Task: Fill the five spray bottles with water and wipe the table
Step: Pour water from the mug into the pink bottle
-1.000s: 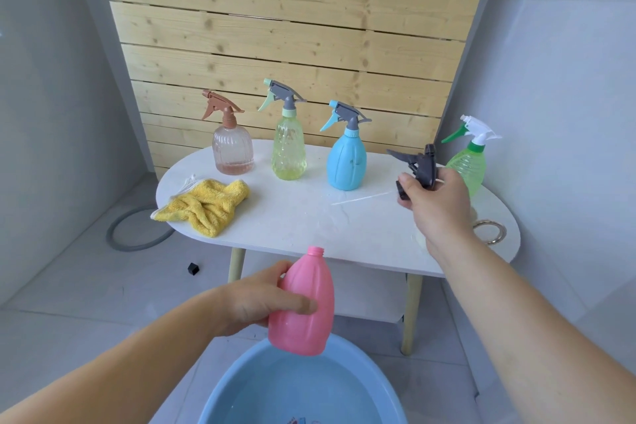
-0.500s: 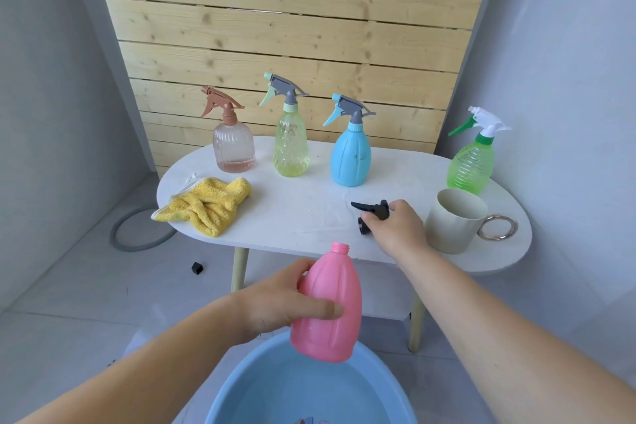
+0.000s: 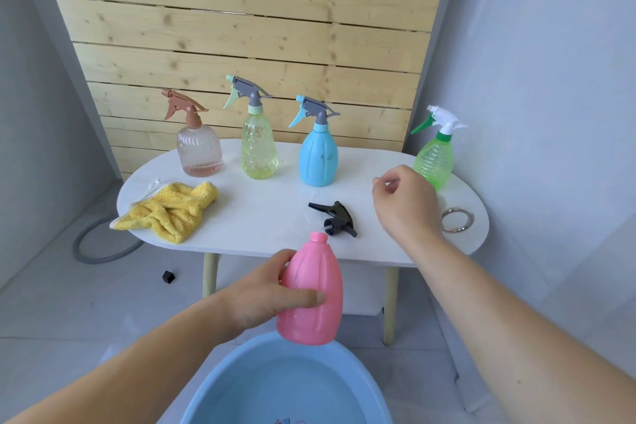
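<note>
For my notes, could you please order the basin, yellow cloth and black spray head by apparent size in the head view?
1. basin, nearest the camera and partly cropped
2. yellow cloth
3. black spray head

The white table (image 3: pixel 261 217) carries four spray bottles (image 3: pixel 318 158), a yellow cloth (image 3: pixel 168 210) and a black trigger head (image 3: pixel 335 218).

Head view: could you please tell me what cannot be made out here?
All in the head view:
- Basin: cut off by the bottom edge.
- Pink bottle and blue bottle: opaque walls hide any fill level.
- Green bottle: lower part behind the right hand.
- Ring: whatever it is attached to is hidden behind that hand.
</note>
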Available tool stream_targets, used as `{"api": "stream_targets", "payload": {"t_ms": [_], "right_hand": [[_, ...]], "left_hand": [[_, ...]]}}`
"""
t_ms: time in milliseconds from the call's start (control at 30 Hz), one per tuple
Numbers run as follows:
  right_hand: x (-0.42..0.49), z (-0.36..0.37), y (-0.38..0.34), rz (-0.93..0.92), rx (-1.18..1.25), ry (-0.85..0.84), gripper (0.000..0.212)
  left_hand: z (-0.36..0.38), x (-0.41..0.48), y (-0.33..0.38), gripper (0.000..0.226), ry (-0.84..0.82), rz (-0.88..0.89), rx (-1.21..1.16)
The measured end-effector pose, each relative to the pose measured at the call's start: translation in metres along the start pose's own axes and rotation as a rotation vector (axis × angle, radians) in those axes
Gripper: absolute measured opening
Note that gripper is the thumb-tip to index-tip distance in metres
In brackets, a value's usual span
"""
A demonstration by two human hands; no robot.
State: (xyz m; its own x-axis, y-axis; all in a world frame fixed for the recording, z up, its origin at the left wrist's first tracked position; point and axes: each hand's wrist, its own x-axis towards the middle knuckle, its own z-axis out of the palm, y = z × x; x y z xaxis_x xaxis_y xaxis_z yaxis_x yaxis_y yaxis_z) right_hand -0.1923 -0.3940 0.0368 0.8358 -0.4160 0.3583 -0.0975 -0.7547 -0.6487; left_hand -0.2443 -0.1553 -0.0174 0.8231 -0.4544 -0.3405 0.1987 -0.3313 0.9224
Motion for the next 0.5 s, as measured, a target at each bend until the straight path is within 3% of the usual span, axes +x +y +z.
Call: {"api": "stream_targets", "payload": {"t_ms": [133, 267, 367, 500], "right_hand": [[0.015, -0.037, 0.030, -0.023, -0.135, 0.152, 0.021], [0.027, -0.056, 0.063, 0.200, -0.303, -0.060, 0.050], [0.030, -0.059, 0.080, 0.305, -0.164, -0.212, 0.070], [0.026, -0.061, 0.086, 0.325, -0.052, -0.269, 0.051]], "left_hand": [[0.010, 0.004, 0.003, 0.080, -0.014, 0.019, -0.013], [0.021, 0.008, 0.007, 0.076, -0.033, 0.035, -0.017], [0.028, 0.010, 0.009, 0.078, -0.050, 0.041, -0.019], [0.038, 0.013, 0.011, 0.079, -0.068, 0.058, -0.029]]}}
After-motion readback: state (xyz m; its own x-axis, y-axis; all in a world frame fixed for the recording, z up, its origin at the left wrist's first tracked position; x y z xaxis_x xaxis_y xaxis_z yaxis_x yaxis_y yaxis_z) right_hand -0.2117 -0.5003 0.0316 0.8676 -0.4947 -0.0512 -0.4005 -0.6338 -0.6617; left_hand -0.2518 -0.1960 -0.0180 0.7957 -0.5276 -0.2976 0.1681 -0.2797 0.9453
